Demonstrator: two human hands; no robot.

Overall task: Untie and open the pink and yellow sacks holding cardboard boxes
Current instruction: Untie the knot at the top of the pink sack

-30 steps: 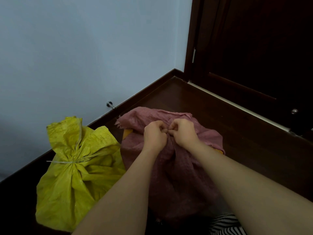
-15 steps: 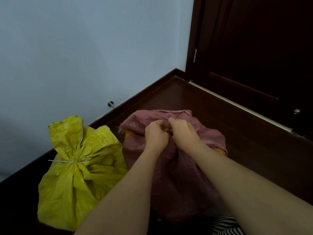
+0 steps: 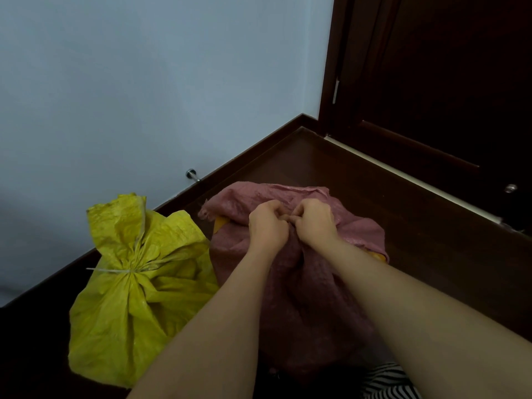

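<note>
Fingers of both hands are curled tight and meet at the gathered neck of the pink sack (image 3: 305, 286), knuckles almost touching: the left hand (image 3: 266, 226) pinches the bunched cloth from the left, and the right hand (image 3: 313, 221) pinches it from the right, with a fingertip or two showing in the small gap between them. Whether a string lies under those fingers cannot be told from the head view. The pink sack stands on the dark wooden floor (image 3: 431, 249) directly in front of the person, its loose top flap lying away toward the wall, and a bit of orange-yellow material (image 3: 220, 226) shows at its left edge and another at its right edge. Just beside it on the left, touching it, stands the yellow sack (image 3: 129, 306), its neck bound by a pale string (image 3: 115, 271) with the top fanned out above the knot. A small metal door stop (image 3: 192, 175) juts from the pale wall (image 3: 144, 82) near the skirting, and a dark door (image 3: 446, 82) fills the upper right. Striped cloth (image 3: 385, 383) shows at the bottom edge.
</note>
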